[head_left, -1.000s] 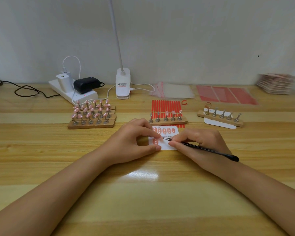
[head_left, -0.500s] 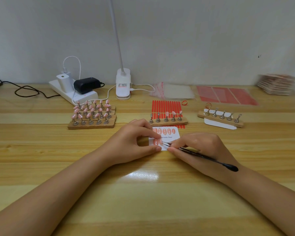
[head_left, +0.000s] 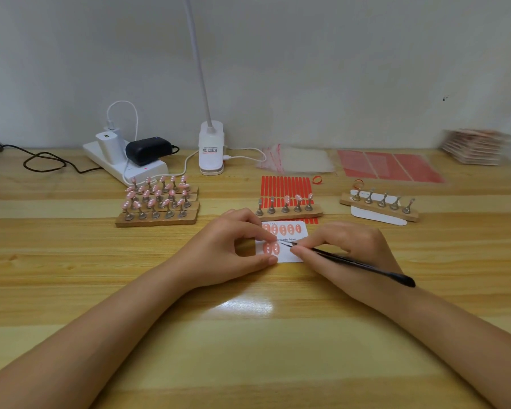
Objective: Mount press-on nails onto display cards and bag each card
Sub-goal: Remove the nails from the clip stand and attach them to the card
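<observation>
A person's two bare hands worked over a white display card (head_left: 295,252) lying flat on a wooden table (head_left: 248,349). The left hand (head_left: 230,255) pinched the card's left edge between curled forefinger and thumb, pinning it to the wood. The right hand (head_left: 345,249) gripped black tweezers (head_left: 351,262) like a pen, their tips resting on the card just right of two pink press-on nails (head_left: 271,248) on its lower row — whether the tips held anything could not be told. A row of five pink nails (head_left: 282,229) already sat along the card's top edge, above the partly hidden printed words "dmade Nail".

Just beyond the card stood a wooden holder strip (head_left: 289,214) with five metal pegs, the three on the right carrying pink nails, set on a sheet of red adhesive strips (head_left: 285,184). To the left, a cluster of wooden holders (head_left: 157,219) bristled with more pink nails; to the right, another holder (head_left: 379,206) with bare pegs lay across a blank white card (head_left: 375,217).

Along the back wall sat a white power strip (head_left: 124,165) with chargers plugged in, a white clip lamp (head_left: 210,149), clear bags (head_left: 295,160), red sheets (head_left: 390,165) and — at far right, blurred — a stack of packets (head_left: 475,146).
</observation>
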Motion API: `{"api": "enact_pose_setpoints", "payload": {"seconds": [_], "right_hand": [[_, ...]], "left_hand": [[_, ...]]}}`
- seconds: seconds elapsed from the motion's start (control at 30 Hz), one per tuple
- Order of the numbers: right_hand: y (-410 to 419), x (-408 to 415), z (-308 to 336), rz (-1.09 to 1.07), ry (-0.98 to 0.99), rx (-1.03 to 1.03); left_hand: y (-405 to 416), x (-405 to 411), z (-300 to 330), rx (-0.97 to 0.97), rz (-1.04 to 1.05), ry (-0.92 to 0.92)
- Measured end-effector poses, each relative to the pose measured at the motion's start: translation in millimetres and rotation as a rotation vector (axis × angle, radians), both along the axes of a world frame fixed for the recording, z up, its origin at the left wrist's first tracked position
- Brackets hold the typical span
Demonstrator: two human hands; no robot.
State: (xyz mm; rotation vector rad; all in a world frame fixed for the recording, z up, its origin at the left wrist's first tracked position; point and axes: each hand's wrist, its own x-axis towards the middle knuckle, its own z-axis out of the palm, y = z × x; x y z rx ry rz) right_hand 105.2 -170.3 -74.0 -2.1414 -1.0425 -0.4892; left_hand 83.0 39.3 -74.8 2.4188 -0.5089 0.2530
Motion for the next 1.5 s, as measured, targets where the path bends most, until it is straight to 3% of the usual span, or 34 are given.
{"api": "enact_pose_setpoints", "payload": {"seconds": [0.2,0.3,0.47,0.67,0.87,0.97,1.33,1.5], "right_hand": [[3,2,-1,0.005,0.047,-0.082],[2,4,-4,0.026,0.059,-0.042],[2,3,-3,0.046,0.063,-0.034],[0,4,-5,0.054,0.103,-0.014],[0,5,-1,-0.023,0.168,0.311],[0,12,5,-0.072,0.187,0.372],[4,45,-2,-0.038,-0.089,0.146],[3,48,-4,-0.023,-0.117,0.14]], "left_hand": [[-1,1,1,-0.013,-0.01,0.032],[-1,3,9,-0.15,0.021,0.074],[-1,30,24,-0.217,0.156,-0.093],[-26,60,6,-0.253,0.217,0.106],[-30,65,0,-0.298,0.23,0.112],[-30,64,1,-0.301,0.229,0.127],[-28,64,-1,-0.303,0.228,0.12],[-28,64,-2,-0.303,0.221,0.125]]}}
